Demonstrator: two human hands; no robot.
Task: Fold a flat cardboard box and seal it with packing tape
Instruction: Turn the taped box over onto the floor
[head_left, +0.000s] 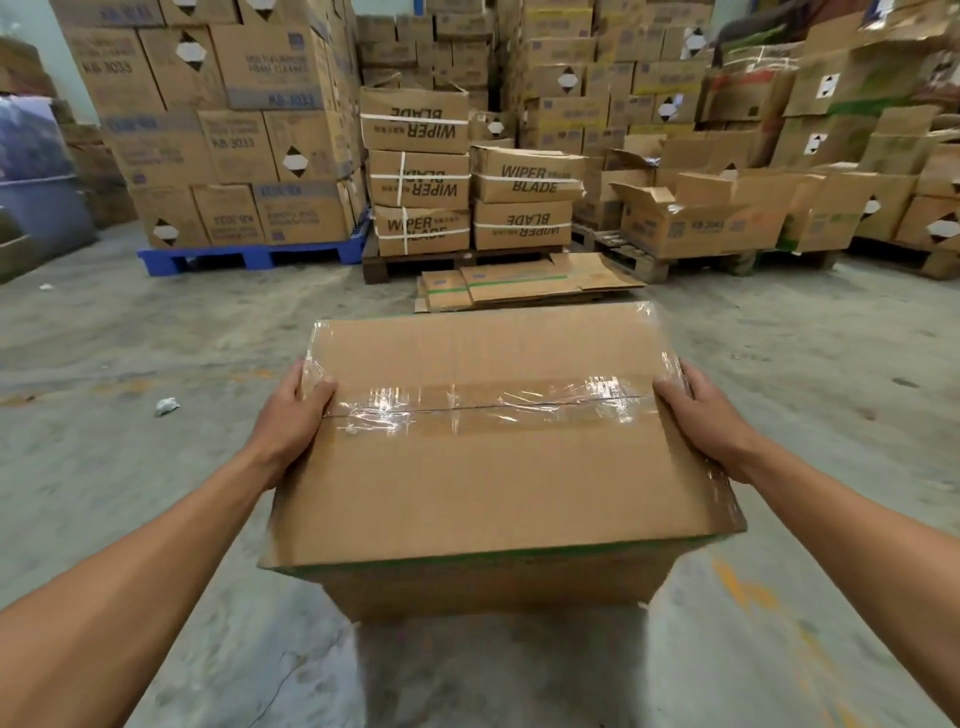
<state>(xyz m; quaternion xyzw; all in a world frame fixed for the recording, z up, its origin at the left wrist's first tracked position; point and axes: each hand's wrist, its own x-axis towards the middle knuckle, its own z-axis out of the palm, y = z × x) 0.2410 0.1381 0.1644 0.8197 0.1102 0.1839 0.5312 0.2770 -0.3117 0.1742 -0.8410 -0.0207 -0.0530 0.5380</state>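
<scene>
A closed brown cardboard box (488, 467) fills the middle of the view, its top flaps meeting in a centre seam. Clear packing tape (488, 408) runs along that seam and wraps over both short ends. My left hand (291, 415) grips the box's left end, thumb on top at the seam and fingers down the side. My right hand (701, 410) grips the right end the same way. The box appears held above the concrete floor. No tape roll is in view.
Flattened cardboard boxes (524, 283) lie on the floor just beyond the held box. Behind them stand pallets stacked with cartons, some marked WIPER BLADE (421, 176), and a blue pallet (249, 257) at left. A crumpled scrap (166, 406) lies on the floor at left.
</scene>
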